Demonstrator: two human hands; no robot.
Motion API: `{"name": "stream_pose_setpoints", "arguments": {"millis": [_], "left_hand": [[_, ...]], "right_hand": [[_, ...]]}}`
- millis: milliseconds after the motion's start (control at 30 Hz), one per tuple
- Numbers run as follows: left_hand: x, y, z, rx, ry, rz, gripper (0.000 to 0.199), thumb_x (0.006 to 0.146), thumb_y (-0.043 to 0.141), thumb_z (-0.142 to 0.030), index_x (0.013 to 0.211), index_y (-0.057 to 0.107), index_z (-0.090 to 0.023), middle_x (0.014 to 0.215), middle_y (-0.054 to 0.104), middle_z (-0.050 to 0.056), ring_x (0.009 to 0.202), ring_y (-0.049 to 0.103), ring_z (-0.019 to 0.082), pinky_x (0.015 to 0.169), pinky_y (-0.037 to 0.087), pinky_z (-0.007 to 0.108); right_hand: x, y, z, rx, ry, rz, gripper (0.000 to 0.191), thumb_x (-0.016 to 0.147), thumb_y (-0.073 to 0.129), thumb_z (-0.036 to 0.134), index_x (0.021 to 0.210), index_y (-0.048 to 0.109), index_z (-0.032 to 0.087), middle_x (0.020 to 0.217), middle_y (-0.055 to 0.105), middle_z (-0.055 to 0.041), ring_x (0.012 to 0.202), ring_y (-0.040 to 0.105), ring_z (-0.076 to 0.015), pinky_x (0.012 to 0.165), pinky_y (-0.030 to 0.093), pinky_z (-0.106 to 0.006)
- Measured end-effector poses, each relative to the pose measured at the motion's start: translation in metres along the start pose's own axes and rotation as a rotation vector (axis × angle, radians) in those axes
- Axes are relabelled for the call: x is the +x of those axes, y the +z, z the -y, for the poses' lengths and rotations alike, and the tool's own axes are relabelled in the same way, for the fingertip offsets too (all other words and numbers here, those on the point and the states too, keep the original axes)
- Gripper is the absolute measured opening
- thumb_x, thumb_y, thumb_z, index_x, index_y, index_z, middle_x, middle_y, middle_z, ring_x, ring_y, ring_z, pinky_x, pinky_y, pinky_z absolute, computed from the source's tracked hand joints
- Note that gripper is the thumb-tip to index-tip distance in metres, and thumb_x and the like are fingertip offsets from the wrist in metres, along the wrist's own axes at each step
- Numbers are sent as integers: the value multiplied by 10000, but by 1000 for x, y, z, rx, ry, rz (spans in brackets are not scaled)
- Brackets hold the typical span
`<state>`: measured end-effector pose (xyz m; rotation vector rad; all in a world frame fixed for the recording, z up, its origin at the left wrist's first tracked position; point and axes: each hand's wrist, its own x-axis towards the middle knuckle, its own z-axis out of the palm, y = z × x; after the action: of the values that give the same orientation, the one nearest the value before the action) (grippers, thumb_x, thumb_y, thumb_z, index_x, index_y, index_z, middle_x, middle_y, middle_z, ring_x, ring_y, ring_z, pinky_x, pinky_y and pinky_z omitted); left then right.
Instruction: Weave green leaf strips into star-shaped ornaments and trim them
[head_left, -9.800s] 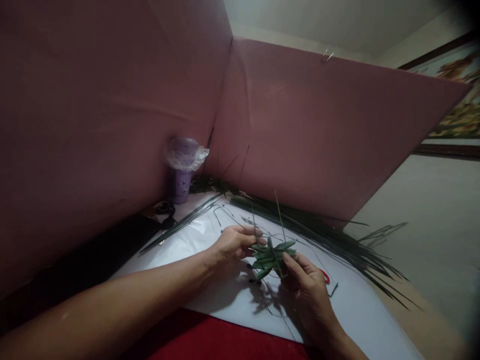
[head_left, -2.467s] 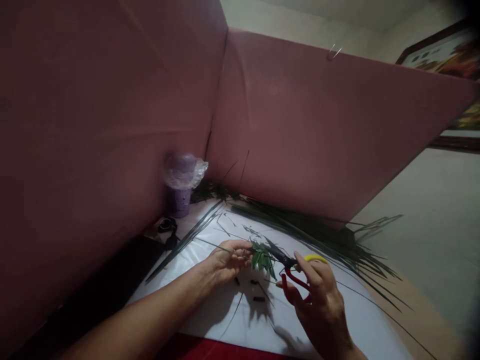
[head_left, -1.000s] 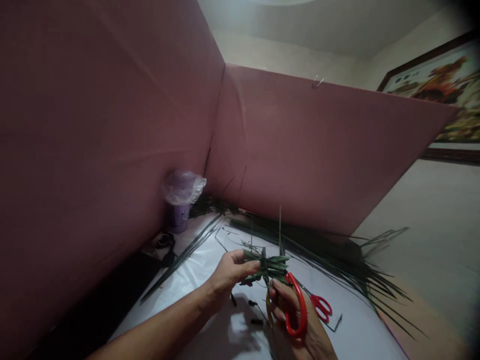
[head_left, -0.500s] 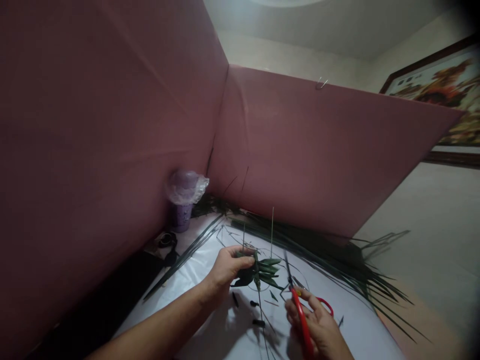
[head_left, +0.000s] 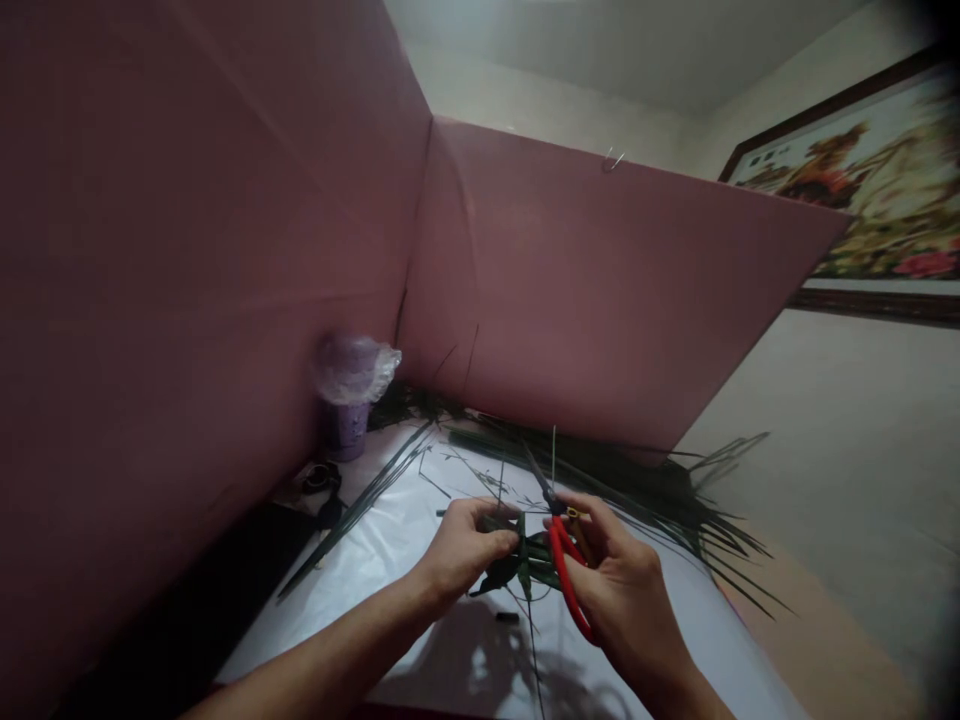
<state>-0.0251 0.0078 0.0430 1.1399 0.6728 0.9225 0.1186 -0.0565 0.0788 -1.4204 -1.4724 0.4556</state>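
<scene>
My left hand [head_left: 474, 548] is closed on a piece woven from dark green leaf strips [head_left: 523, 570], pinching it between thumb and fingers over the white table. Thin stems stick up and hang down from this piece. In my right hand [head_left: 611, 560] are red-handled scissors [head_left: 564, 575], their dark blades pointing up and to the left beside the leaf piece. The right fingertips are close to the leaf piece's right side; whether they touch it I cannot tell. Part of the piece is hidden behind the left thumb and the right fingers.
Long green leaf strips [head_left: 637, 480] lie along the table's back right edge, more [head_left: 360, 510] at the left. A purple cup [head_left: 349, 430] with clear plastic stands in the corner by pink panels [head_left: 562, 290]. Leaf scraps and a small black piece [head_left: 508, 617] lie on the white tabletop [head_left: 405, 650].
My right hand has moved up and left with the scissors, right up to the leaf piece. The left hand keeps its hold. The view has shifted slightly to the right.
</scene>
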Motion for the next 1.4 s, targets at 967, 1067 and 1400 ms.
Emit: {"name": "stream_pose_setpoints", "arguments": {"millis": [967, 1067, 1400], "left_hand": [[-10, 5, 4, 210, 194, 66, 267, 672, 507, -141, 855, 699, -118, 665, 597, 26, 618, 530, 130, 550, 400, 210], [-11, 6, 2, 201, 189, 78, 220, 674, 525, -162, 803, 696, -112, 648, 598, 28, 601, 527, 131, 547, 398, 217], [-9, 6, 8, 194, 198, 48, 166, 686, 545, -169, 763, 684, -121, 650, 589, 15, 562, 465, 93, 512, 331, 203]], "right_hand": [[6, 22, 3, -77, -56, -82, 345, 701, 600, 223, 1046, 580, 227, 788, 671, -16, 686, 636, -177, 611, 479, -251], [5, 24, 2, -200, -118, -111, 349, 706, 590, 218, 1054, 597, 243, 814, 673, -14, 733, 639, -186, 657, 468, -265], [20, 15, 9, 315, 230, -74, 471, 551, 778, 264, 965, 570, 186, 680, 629, 9, 596, 578, -154, 501, 458, -231]]}}
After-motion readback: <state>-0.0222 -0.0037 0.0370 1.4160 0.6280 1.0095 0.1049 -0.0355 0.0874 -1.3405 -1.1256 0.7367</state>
